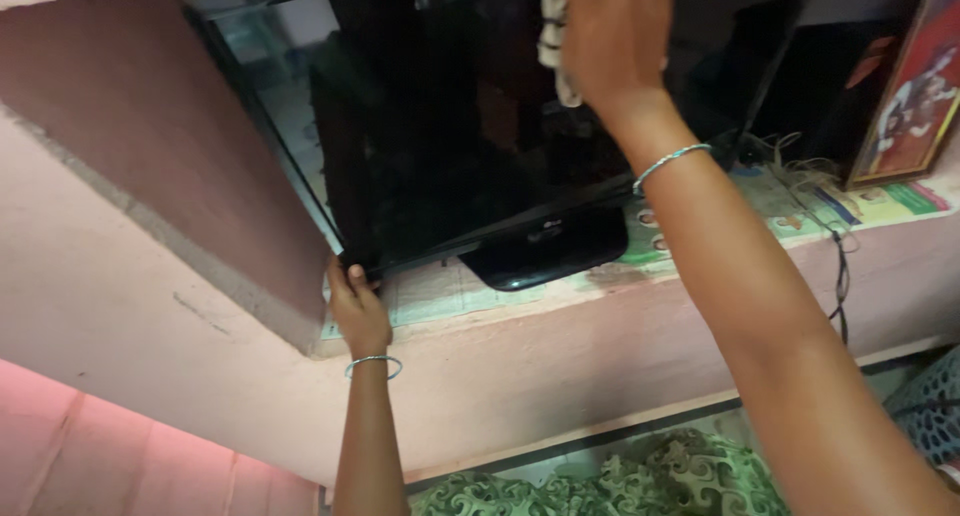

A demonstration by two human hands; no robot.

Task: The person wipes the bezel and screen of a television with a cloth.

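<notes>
Dim indoor light, pink cast; window glare is reflecting on the screen [300, 86] at far left, right hand [612, 36] is blurring, frame is tilting.

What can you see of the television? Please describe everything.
The television is a flat black set with a glossy dark screen and an oval black stand. It stands in a pink wall niche on a paper-covered shelf. The left hand grips its lower corner; the right hand presses a cloth on the screen.
</notes>
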